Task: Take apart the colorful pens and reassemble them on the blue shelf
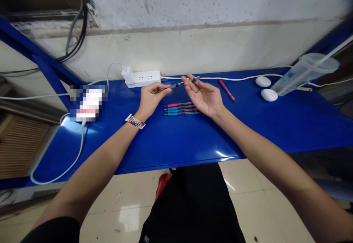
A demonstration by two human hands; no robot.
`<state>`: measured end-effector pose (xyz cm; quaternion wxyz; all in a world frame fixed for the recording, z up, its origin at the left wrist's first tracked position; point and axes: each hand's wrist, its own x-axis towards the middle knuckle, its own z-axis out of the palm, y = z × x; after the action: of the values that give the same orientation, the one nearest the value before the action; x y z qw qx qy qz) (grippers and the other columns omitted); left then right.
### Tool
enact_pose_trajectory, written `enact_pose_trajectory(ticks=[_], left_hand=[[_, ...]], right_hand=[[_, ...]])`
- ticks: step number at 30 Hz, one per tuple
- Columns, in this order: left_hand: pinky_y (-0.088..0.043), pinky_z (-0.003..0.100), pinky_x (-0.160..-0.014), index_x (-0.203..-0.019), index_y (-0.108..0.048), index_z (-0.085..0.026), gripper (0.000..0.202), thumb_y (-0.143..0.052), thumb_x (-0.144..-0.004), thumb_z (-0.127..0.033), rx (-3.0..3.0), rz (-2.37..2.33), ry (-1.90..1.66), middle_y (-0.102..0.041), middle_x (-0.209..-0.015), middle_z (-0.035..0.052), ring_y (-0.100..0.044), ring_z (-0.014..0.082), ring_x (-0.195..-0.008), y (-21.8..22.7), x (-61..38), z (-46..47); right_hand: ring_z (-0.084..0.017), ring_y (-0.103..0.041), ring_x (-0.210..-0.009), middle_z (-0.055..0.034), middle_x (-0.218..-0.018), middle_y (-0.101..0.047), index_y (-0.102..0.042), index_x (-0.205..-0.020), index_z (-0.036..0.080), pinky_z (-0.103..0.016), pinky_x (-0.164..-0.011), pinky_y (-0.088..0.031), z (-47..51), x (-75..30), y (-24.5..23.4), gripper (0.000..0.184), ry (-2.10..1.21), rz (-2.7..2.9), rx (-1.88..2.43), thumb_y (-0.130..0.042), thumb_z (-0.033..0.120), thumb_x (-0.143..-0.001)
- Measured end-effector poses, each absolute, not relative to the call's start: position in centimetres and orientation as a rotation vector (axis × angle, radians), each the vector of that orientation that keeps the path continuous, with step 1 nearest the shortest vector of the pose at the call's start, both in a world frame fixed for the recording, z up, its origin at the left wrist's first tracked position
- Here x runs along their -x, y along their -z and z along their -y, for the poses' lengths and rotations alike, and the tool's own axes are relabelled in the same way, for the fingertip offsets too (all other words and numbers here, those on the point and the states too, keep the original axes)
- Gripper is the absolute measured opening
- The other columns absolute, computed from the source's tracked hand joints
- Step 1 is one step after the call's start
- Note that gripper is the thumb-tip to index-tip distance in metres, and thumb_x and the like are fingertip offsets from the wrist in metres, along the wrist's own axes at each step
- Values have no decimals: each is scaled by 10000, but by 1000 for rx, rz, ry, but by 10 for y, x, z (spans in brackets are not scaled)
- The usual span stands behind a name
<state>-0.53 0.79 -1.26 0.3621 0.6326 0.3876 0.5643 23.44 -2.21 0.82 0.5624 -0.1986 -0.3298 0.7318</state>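
Observation:
My left hand (152,96) is closed in a pinch on one end of a dark pen (185,82), held level above the blue shelf (176,140). My right hand (202,95) has its palm up and fingers apart, its fingertips touching the pen's other half. Under both hands lie several pens (180,109) side by side, pink and blue grips. A red pen (226,90) lies alone to the right. A coloured band is on my left wrist.
A white power strip (142,77) with a plugged charger stands at the back, cables running both ways. Two white oval objects (266,88) and a tipped clear plastic cup (302,73) lie at the right. A blurred-out item (88,103) sits at the left.

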Motion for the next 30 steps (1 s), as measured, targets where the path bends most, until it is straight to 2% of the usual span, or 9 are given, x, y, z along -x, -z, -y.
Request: enact_pose_trajectory(ticks=[4, 8, 11, 15, 17, 21, 24, 28, 30], left_hand=[[-652, 392, -841, -934, -893, -250, 159, -947, -801, -319, -1630, -1001, -1466, -891, -956, 59, -793, 217, -857, 12, 5, -8], [-643, 383, -822, -954, -895, -251, 173, -945, -810, -335, -1633, -1008, -1462, -887, -935, 51, -786, 205, -829, 13, 7, -9], [-654, 382, -844, -937, -895, -245, 173, -950, -797, -331, -1604, -998, -1462, -890, -935, 54, -805, 211, -851, 13, 8, -10], [-658, 376, -832, -925, -895, -241, 186, -960, -786, -345, -1613, -1007, -1459, -893, -947, 56, -812, 217, -860, 13, 7, -9], [-664, 384, -840, -924, -894, -240, 190, -964, -786, -350, -1623, -1006, -1444, -895, -953, 58, -815, 220, -859, 13, 7, -8], [-675, 403, -882, -938, -891, -243, 185, -961, -804, -349, -1610, -986, -1449, -892, -942, 55, -827, 223, -873, 12, 7, -7], [-676, 402, -876, -935, -889, -244, 188, -963, -802, -355, -1599, -986, -1454, -887, -910, 53, -828, 224, -865, 11, 7, -7], [-678, 409, -887, -936, -889, -240, 213, -967, -793, -377, -1615, -1002, -1445, -890, -927, 62, -830, 233, -887, 11, 7, -7], [-678, 411, -885, -938, -891, -241, 211, -968, -792, -372, -1612, -999, -1437, -890, -935, 64, -828, 233, -886, 12, 8, -8]], right_hand=[[-283, -651, -1524, -108, -1427, -795, -728, -1305, 190, -453, -1186, -651, 20, -236, -6, 373, -1693, 777, 553, -576, 449, -1083], [-276, -650, -1520, -88, -1404, -796, -720, -1280, 215, -466, -1193, -643, 18, -232, -1, 289, -1621, 833, 605, -625, 347, -1041], [-275, -634, -1533, -84, -1467, -763, -694, -1339, 209, -452, -1213, -622, 20, -230, -1, 379, -1588, 936, 561, -672, 272, -966], [-340, -630, -1526, -145, -1482, -751, -696, -1331, 194, -499, -1166, -654, 20, -231, -1, 494, -1573, 984, 590, -702, 546, -984], [-332, -651, -1500, -149, -1456, -762, -701, -1292, 201, -488, -1163, -653, 18, -232, 2, 512, -1555, 954, 618, -684, 616, -994], [-284, -674, -1472, -102, -1431, -769, -700, -1302, 230, -458, -1152, -651, 15, -231, 6, 372, -1497, 945, 669, -671, 466, -1016], [-265, -687, -1454, -64, -1384, -785, -694, -1386, 257, -450, -1137, -657, 18, -231, 3, 411, -1483, 974, 632, -680, 364, -989], [-285, -724, -1387, -91, -1295, -817, -727, -1316, 239, -461, -1111, -680, 19, -233, -1, 419, -1527, 885, 627, -688, 519, -1007], [-281, -743, -1348, -98, -1246, -828, -739, -1231, 234, -450, -1116, -679, 17, -234, 1, 363, -1544, 798, 631, -711, 519, -1008]])
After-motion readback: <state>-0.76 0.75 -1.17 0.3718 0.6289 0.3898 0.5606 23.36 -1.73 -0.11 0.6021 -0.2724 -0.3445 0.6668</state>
